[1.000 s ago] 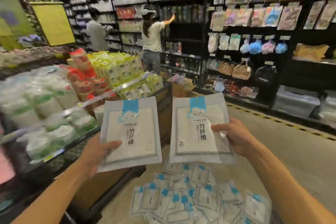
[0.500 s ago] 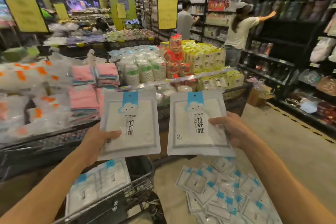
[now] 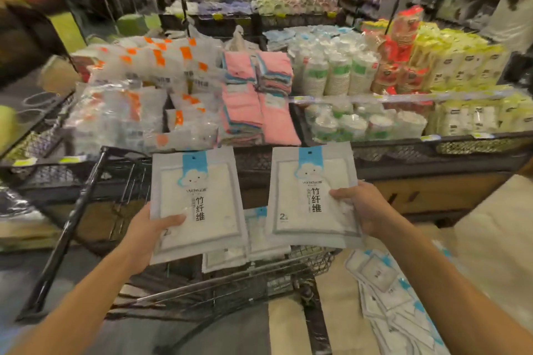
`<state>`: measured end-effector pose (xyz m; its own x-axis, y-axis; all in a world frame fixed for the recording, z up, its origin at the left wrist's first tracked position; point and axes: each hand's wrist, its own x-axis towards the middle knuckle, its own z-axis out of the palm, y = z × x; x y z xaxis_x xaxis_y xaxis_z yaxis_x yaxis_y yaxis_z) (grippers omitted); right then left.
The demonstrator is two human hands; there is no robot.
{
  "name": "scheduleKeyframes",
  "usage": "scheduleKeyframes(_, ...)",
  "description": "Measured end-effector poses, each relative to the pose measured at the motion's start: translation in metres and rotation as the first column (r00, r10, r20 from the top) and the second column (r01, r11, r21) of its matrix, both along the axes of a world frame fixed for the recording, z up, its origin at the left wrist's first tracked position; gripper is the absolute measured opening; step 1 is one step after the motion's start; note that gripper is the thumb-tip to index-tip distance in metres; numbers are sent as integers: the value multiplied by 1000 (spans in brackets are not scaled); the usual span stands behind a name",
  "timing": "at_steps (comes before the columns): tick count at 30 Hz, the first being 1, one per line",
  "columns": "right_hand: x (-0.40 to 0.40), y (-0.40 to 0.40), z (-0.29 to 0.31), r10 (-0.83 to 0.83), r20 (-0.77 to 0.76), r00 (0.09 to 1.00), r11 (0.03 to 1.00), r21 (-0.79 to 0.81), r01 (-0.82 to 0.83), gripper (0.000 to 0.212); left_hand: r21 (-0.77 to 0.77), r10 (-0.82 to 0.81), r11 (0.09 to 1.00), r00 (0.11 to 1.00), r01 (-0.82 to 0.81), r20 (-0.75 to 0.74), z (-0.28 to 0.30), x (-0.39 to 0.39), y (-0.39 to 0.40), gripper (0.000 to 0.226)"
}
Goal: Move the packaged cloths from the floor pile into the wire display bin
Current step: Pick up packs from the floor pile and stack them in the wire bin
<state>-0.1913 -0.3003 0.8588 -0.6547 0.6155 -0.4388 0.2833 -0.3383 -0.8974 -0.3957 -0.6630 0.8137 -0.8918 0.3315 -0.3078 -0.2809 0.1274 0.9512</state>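
Ahead, pink towels (image 3: 245, 112), paper cups (image 3: 340, 72) crowd shelf behind wire bin (image 3: 230, 288)

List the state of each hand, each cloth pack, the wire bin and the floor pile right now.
Left hand: gripping left pack.
Right hand: gripping right pack.
Both packs: held upright over the bin.
Wire bin: holds a few packs.
Floor pile: packs remain.

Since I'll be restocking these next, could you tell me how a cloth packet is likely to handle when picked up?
Probably light: each hand holds one by an edge alone, the left hand its packet, the right hand its packet. Fairly flat-holding, not floppy: both stay nearly planar, unsupported. Possibly slippery: the wrappers look like smooth plastic, and the floor pile has slid into a fan.
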Motion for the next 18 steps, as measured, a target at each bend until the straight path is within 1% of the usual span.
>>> scheduleKeyframes(4, -35, 2, -31, 53, 58, 997, 998, -15, -53, 31, -8, 73, 997, 989, -72, 126, -34, -16, -14, 50)
scheduleKeyframes(6, -53, 7, -47, 81, 84, 993, 997, -18, -80, 32, -19, 115, 993, 977, -113, 179, -50, -21, -17, 44)
scheduleKeyframes(8, -73, 14, -63, 111, 99, 989, 994, -26, -109, 33, -46, 137, 990, 969, -130, 207, -65, -25, -15, 40)
scheduleKeyframes(12, -111, 29, -101, 184, 139, 973, 982, -70, -176, 33, -115, 157, 984, 958, -133, 239, -92, -38, 1, 38)
scheduleKeyframes(18, -156, 54, -164, 249, 242, 938, 966, -126, -224, 33, -212, 196, 968, 936, -137, 291, -147, -75, 34, 39)
